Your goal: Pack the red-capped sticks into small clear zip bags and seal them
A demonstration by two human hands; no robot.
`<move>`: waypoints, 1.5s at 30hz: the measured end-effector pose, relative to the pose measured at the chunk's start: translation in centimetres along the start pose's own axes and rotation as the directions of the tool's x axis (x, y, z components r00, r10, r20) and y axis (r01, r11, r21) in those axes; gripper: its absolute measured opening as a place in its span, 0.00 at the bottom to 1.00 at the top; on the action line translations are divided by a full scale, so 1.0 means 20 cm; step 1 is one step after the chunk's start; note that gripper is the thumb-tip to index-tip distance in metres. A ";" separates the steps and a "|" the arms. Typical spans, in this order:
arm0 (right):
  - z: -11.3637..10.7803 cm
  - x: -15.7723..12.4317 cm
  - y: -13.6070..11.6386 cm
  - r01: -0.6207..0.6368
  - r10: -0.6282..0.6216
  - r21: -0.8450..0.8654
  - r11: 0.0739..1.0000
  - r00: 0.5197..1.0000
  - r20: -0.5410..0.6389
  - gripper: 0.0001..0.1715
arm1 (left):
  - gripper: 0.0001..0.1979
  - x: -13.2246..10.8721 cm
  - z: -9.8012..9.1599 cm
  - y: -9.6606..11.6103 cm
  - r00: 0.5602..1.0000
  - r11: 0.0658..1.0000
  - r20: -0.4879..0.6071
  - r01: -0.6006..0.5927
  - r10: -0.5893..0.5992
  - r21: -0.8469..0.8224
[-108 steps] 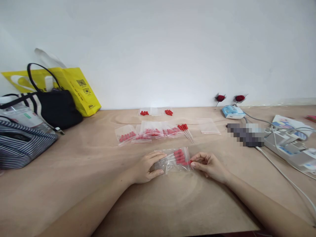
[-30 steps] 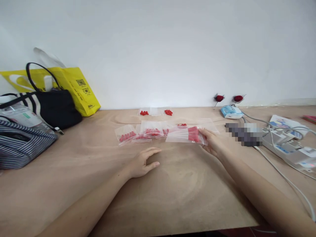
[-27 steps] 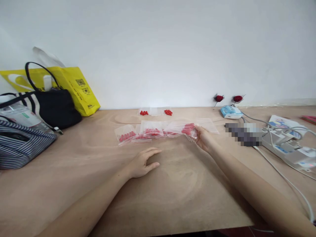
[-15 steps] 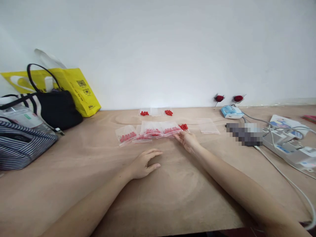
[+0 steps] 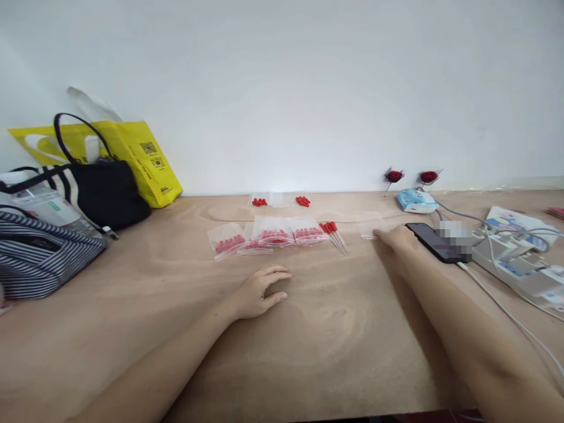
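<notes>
My left hand (image 5: 259,292) rests on the wooden table with nothing in it, its thumb and fingers apart. My right hand (image 5: 396,242) is at the right, its fingertips closed on the front edge of a clear zip bag (image 5: 368,225) lying flat; the thumb is mostly hidden. Between the hands lie several red-headed sticks (image 5: 338,238) with thin pale shafts. Beside them, filled zip bags (image 5: 274,230) overlap, red pieces showing through the clear plastic. One more filled bag (image 5: 227,239) lies at the left of this group.
By the wall are loose red pieces (image 5: 259,202) and more clear bags (image 5: 282,200). A phone (image 5: 434,241) and a power strip (image 5: 506,264) with cables lie right of my right arm. A blue tissue pack (image 5: 418,201) stands behind. Bags, including a yellow one (image 5: 154,167), fill the left side.
My right hand has let go of the red-headed sticks beside the filled bags and moved right to the flat clear bags. My left hand stays in place.
</notes>
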State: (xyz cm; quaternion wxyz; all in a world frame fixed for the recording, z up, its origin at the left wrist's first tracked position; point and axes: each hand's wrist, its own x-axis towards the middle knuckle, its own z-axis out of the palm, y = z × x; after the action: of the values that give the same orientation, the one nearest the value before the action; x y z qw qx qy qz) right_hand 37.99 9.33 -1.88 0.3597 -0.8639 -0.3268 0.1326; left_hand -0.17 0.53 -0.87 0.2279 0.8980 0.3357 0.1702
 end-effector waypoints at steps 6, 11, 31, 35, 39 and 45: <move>0.02 0.00 0.03 0.062 -0.057 0.096 0.993 0.997 -0.049 0.11 | 0.16 0.00 0.00 0.00 1.000 1.000 0.009 -0.003 0.003 0.015; -0.04 -0.19 -0.07 0.213 -0.380 0.683 0.698 0.920 0.101 0.09 | 0.23 -0.01 0.01 0.00 0.995 0.997 -0.099 0.013 -0.005 0.082; 0.19 -0.42 -0.25 0.515 -0.513 0.071 0.854 0.812 0.278 0.10 | 0.14 0.01 0.01 0.02 0.989 0.988 0.039 -0.144 0.142 0.049; 0.25 -0.29 -0.27 0.443 -0.429 -0.013 0.896 0.874 0.230 0.18 | 0.14 -0.01 0.03 0.05 0.991 0.991 -0.032 -0.128 0.130 0.043; 0.30 -0.28 -0.27 0.407 -0.389 -0.021 0.913 0.884 0.259 0.18 | 0.15 -0.02 0.06 0.06 0.985 0.985 0.035 -0.170 0.169 0.025; 0.31 -0.27 -0.25 0.322 -0.321 0.057 0.945 0.885 0.338 0.09 | 0.16 -0.02 0.06 0.05 0.985 0.986 0.052 -0.167 0.166 0.004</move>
State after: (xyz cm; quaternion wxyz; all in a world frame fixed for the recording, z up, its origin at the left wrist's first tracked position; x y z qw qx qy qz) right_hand 28.68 11.81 -2.78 0.3141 -0.7615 -0.5229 0.2193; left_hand 0.74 -0.79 -1.41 0.2177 0.9280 0.2541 0.1638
